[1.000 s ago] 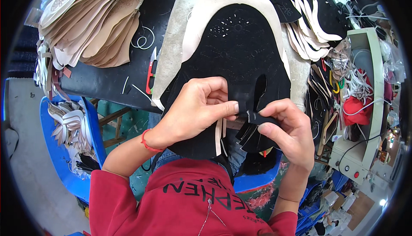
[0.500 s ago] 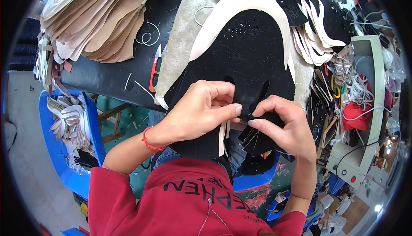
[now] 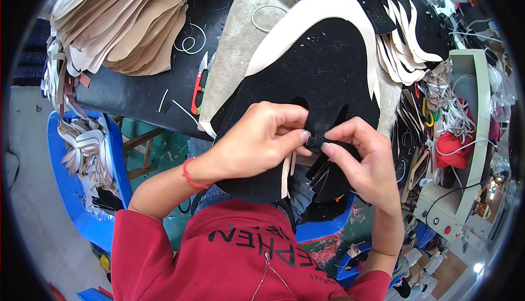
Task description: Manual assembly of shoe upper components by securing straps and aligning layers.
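A stack of black shoe upper pieces (image 3: 306, 74), curved like a horseshoe, lies over the near edge of the table, with a cream-white band (image 3: 309, 14) showing around its far end. My left hand (image 3: 249, 142) pinches the black piece at its near middle, between thumb and forefinger. Close beside it on the right, my right hand (image 3: 366, 161) pinches the same piece, fingertips a short gap from the left ones. What exactly lies between the fingertips is too small to make out. The two legs of the stack hang toward my lap.
A pale slab (image 3: 235, 49) lies under the uppers. Red-handled thread snips (image 3: 197, 93) rest left of it. Tan leather pieces (image 3: 131, 27) are piled far left, black-and-white pieces (image 3: 402, 55) far right. A blue bin (image 3: 71, 191) of scraps stands left, a pale machine housing (image 3: 476, 115) right.
The black uppers sit slightly farther right and lower in the picture, and both hands have shifted slightly right. Both keep their pinch.
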The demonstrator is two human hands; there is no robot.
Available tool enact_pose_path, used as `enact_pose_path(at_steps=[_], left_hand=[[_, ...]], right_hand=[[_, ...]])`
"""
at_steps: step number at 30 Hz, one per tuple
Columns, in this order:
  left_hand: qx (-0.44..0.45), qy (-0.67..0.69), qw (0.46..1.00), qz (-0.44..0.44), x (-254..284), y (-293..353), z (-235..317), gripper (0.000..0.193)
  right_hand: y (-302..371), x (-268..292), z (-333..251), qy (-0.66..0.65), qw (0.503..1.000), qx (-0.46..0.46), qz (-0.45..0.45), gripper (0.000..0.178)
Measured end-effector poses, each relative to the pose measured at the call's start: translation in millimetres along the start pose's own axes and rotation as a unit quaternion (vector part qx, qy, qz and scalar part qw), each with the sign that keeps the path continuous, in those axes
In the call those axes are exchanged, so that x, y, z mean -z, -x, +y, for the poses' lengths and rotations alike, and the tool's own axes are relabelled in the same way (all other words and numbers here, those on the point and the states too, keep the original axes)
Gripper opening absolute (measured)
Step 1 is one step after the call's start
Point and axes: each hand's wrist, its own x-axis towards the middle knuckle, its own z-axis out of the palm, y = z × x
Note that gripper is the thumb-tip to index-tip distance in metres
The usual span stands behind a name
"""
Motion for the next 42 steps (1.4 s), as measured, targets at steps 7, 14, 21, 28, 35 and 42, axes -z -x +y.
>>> enact_pose_path(at_steps=[7,14,21,28,35,42], left_hand=[[-0.017,-0.002,0.999,0.037,-4.1,0.0,-3.7,0.012],[0.004,0.015,1.0,-0.007,-2.5,-1.6,5.8,0.01],[0.097,0.137,0.986,0.008,-3.8,-0.8,18.2,0.014],[0.058,0.131,0.989,0.034,-5.0,-4.3,4.1,0.013],[0.044,0.139,0.988,0.048,-6.4,-3.5,7.5,0.013],[-0.006,-0.005,0.999,0.046,0.0,4.3,14.4,0.01]], right_hand=[[9.1,12.0,-13.8,0.023,0.998,-0.05,0.018,0.017],[6.2,6.6,-4.5,-0.106,0.993,-0.042,0.008,0.013],[4.5,14.0,-5.1,-0.206,0.975,-0.084,-0.016,0.013],[3.4,-4.3,-4.2,-0.13,0.99,0.004,0.063,0.012],[-2.4,-16.6,3.8,0.134,0.957,0.206,0.155,0.016],[0.6,30.9,-20.5,-0.241,0.958,-0.142,-0.061,0.025]])
